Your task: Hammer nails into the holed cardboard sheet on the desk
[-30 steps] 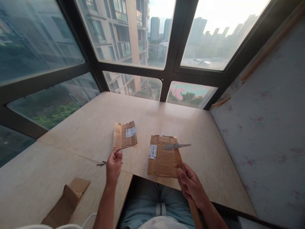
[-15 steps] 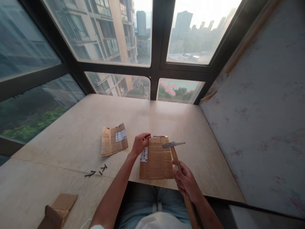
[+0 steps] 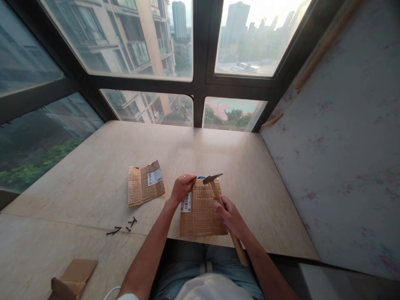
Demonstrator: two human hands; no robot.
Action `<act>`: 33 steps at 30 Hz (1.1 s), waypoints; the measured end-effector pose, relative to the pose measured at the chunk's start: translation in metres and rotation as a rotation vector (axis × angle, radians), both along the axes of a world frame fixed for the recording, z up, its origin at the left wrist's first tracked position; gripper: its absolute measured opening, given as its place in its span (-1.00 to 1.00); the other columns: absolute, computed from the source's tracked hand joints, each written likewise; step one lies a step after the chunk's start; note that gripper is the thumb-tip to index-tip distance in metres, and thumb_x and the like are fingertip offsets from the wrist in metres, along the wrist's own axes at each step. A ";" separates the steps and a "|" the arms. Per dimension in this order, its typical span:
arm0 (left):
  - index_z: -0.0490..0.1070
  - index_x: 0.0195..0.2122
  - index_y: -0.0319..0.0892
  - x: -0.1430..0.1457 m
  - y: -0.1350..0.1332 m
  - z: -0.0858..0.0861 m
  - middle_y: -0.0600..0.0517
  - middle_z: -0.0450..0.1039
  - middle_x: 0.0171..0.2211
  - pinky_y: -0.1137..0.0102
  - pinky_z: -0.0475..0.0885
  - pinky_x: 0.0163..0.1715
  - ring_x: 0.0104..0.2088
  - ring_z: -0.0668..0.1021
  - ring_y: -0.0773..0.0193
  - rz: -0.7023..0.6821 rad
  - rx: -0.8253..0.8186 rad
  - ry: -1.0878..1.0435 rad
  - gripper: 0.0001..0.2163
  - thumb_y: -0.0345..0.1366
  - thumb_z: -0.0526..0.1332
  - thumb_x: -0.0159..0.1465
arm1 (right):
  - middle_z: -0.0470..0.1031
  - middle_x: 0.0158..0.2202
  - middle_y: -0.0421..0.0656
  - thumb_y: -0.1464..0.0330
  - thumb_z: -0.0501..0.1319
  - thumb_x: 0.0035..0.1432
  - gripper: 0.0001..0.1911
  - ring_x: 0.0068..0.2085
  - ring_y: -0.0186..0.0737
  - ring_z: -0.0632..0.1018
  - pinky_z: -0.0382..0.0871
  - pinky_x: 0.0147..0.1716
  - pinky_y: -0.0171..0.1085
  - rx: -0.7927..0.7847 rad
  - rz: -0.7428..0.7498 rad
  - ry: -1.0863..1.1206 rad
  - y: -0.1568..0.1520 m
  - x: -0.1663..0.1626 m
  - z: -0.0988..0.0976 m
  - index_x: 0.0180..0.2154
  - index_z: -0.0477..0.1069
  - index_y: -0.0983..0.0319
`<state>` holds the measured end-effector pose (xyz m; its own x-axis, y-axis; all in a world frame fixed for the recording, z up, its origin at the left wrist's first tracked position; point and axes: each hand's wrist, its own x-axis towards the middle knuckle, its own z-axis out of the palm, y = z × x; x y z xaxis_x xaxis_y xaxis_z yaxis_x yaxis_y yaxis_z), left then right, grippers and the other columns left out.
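A cardboard pad [image 3: 206, 214] is laid flat on the desk [image 3: 250, 187], by its near edge, and a white label [image 3: 186, 203] is carried along the pad's left side. Above the pad's far edge, the head of a hammer [image 3: 216, 189] is held; whether contact is made there cannot be told. The hammer's wooden handle is slanted across the pad's right side and is clasped by the right hand [image 3: 230, 217], its grip closed around the wood. At the pad's far-left corner the left hand [image 3: 181, 188] is placed, its grip pressed together at thumb and fingertips; what, if anything, is pinched there cannot be made out. A bit of blue [image 3: 201, 178] is shown at the pad's far edge, between the left hand and the hammer head. To the left of the pad, and apart from it, another labelled cardboard piece [image 3: 137, 187] is laid. Nearer than that piece, also left of the pad, a few dark fasteners [image 3: 115, 230] are scattered in 2 loose groups. Farther left and nearer than the pad, a folded cardboard scrap [image 3: 78, 271] is seen.
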<state>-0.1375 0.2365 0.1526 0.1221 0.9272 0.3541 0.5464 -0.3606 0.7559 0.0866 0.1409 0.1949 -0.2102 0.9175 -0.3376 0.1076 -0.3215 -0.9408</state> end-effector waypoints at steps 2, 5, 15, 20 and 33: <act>0.60 -0.17 -0.06 0.000 0.000 0.000 -0.04 0.63 -0.25 0.31 0.49 -0.18 -0.26 0.61 0.21 -0.005 -0.015 -0.024 -0.81 -0.28 0.20 0.29 | 0.34 -0.53 -0.29 0.10 0.16 0.19 -0.61 -0.62 -0.37 0.32 0.20 -0.69 -0.41 0.074 0.000 -0.058 0.006 -0.002 -0.005 -0.08 0.38 0.21; 0.60 -0.17 -0.05 -0.001 -0.001 0.001 -0.04 0.63 -0.24 0.31 0.49 -0.16 -0.24 0.61 0.22 -0.023 -0.031 -0.059 -0.80 -0.28 0.19 0.28 | 0.48 -0.35 -0.17 0.17 0.16 0.20 -0.69 -0.35 -0.21 0.49 0.36 -0.40 -0.32 0.188 0.006 -0.127 0.012 -0.002 -0.011 -0.12 0.43 0.23; 0.60 -0.14 -0.05 -0.005 0.003 -0.003 -0.03 0.62 -0.22 0.33 0.48 -0.16 -0.23 0.60 0.24 -0.074 -0.046 -0.111 -0.78 -0.31 0.18 0.26 | 0.54 -0.18 -0.08 0.28 0.07 0.25 -0.74 -0.15 -0.09 0.52 0.32 -0.11 -0.17 0.242 0.042 -0.281 0.019 -0.003 -0.008 -0.10 0.41 0.24; 0.60 -0.14 -0.05 -0.006 0.005 -0.003 -0.03 0.61 -0.24 0.35 0.47 -0.20 -0.24 0.58 0.24 -0.107 -0.051 -0.133 -0.78 -0.30 0.19 0.26 | 0.50 -0.34 -0.17 0.25 0.13 0.20 -0.76 -0.26 -0.14 0.51 0.36 -0.27 -0.24 0.192 -0.029 -0.239 0.018 -0.006 -0.003 -0.16 0.44 0.22; 0.53 -0.04 -0.10 -0.004 0.004 -0.012 -0.05 0.59 -0.28 0.28 0.45 -0.15 -0.25 0.56 0.21 -0.023 0.007 -0.067 -0.75 -0.25 0.19 0.29 | 0.53 -0.26 -0.13 0.24 0.15 0.18 -0.72 -0.22 -0.16 0.52 0.35 -0.21 -0.25 0.304 0.009 -0.211 0.032 -0.019 0.008 -0.13 0.44 0.23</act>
<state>-0.1419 0.2408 0.1408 0.1193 0.9217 0.3691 0.4860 -0.3784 0.7878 0.0681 0.1733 0.2033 -0.1735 0.9810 -0.0867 0.3111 -0.0289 -0.9499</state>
